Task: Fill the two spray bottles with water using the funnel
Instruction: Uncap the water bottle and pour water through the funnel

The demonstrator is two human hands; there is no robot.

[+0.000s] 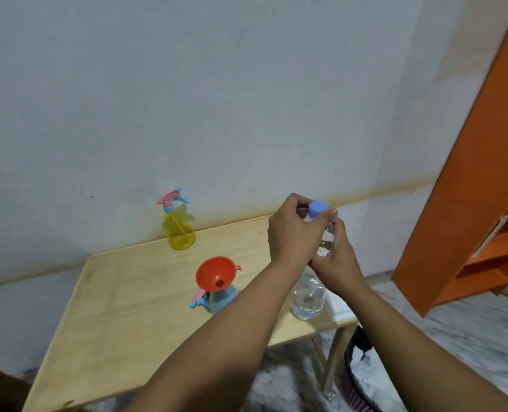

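In the head view, both hands meet over the right end of the tabletop (122,292) around a clear water bottle (307,297) that stands near the right edge. The left hand (294,233) has its fingers curled round the blue cap (317,208), pinching it at the top of the bottle. The right hand (336,260) wraps the bottle's neck just below, holding it steady. The blue spray bottle (221,298) stands near the middle of the tabletop with the orange funnel (215,273) seated in its mouth, and its pink and blue spray head (198,300) lies just beside it on the left. The yellow spray bottle (179,230) stands at the back edge by the wall, sprayer on. Judging from this, the cap is being worked. The bottle is soft and close to the right edge, so a hard squeeze could spurt water, and a knock from the left forearm could tip the funnel
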